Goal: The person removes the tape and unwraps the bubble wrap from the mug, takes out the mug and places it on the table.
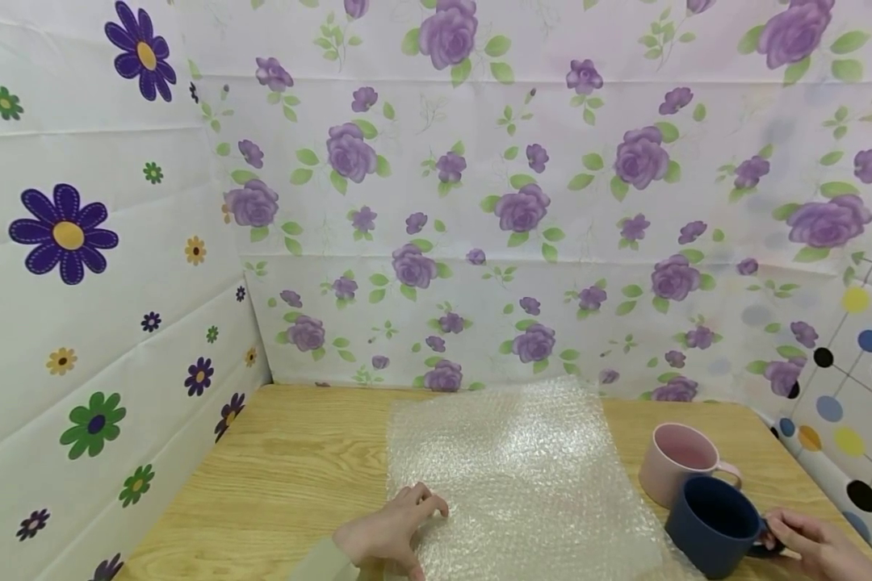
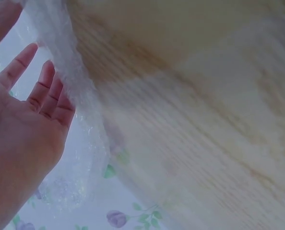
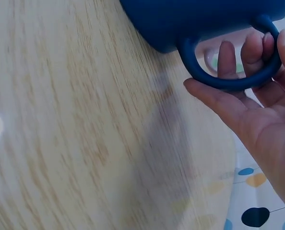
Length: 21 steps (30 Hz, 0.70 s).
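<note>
A sheet of clear bubble wrap (image 1: pixel 523 468) lies flat on the wooden table. At its left edge my left hand (image 1: pixel 400 523) rests, fingers slightly bent and spread; the left wrist view has this hand (image 2: pixel 32 115) beside the wrap's edge (image 2: pixel 80 81). With its fingers through and around the handle, my right hand (image 1: pixel 814 545) grips a dark blue mug (image 1: pixel 712 524) at the wrap's right edge. The right wrist view shows the handle (image 3: pixel 224 82) between thumb and fingers. Just behind the blue mug stands a pink mug (image 1: pixel 672 464), its handle to the right.
The wooden table (image 1: pixel 291 460) reaches back to a curtain with purple roses (image 1: pixel 523 210). A flower-print sheet (image 1: pixel 94 323) hangs along the left side, and a dotted sheet (image 1: pixel 843 403) borders the right.
</note>
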Tool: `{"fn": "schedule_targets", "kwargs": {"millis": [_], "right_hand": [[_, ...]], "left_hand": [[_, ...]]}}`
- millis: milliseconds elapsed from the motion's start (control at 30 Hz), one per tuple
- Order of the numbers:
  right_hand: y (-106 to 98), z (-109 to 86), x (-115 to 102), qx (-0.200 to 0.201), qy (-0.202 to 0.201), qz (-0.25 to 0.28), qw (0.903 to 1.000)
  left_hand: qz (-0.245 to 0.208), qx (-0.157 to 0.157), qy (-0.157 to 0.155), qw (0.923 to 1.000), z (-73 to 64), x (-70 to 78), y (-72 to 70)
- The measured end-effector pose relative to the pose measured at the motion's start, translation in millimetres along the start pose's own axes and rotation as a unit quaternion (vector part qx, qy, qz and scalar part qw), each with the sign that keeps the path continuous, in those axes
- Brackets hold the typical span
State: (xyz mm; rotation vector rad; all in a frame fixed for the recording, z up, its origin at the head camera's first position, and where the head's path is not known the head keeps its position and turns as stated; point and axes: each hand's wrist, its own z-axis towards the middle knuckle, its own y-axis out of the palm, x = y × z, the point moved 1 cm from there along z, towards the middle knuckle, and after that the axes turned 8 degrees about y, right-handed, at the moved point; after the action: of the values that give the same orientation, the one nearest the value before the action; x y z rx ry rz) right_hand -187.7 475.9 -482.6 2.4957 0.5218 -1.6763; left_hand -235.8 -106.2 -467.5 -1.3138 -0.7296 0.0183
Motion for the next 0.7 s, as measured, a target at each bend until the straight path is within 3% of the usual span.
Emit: {"fn": "schedule_targets", "kwargs": {"millis": [233,333,467,567,700], "right_hand": [[-6,0.9,1,0.011,0.009,-0.016,0.9998],[-5,1.2,-1,0.065,0.023,-0.022,0.9974],[-3,3.5,-8,0.169,0.052,-0.075,0.9813],[-2,3.5,-16,0.212,0.065,-0.121,0.9675],[6,-1.1,-33,0.250,0.021,-0.177,0.9518]], "left_hand": [[0.015,-0.010,0.008,0.9998,-0.1,4.8,-5.7],[0.009,-0.014,0.003,0.9999,0.5,8.3,-8.9],[-0.003,-0.018,-0.010,0.9998,0.9,12.2,-11.8],[-0.003,-0.014,-0.021,0.9997,2.4,13.2,-13.0],[0.034,0.021,-0.032,0.9987,5.6,11.8,-15.6]]}}
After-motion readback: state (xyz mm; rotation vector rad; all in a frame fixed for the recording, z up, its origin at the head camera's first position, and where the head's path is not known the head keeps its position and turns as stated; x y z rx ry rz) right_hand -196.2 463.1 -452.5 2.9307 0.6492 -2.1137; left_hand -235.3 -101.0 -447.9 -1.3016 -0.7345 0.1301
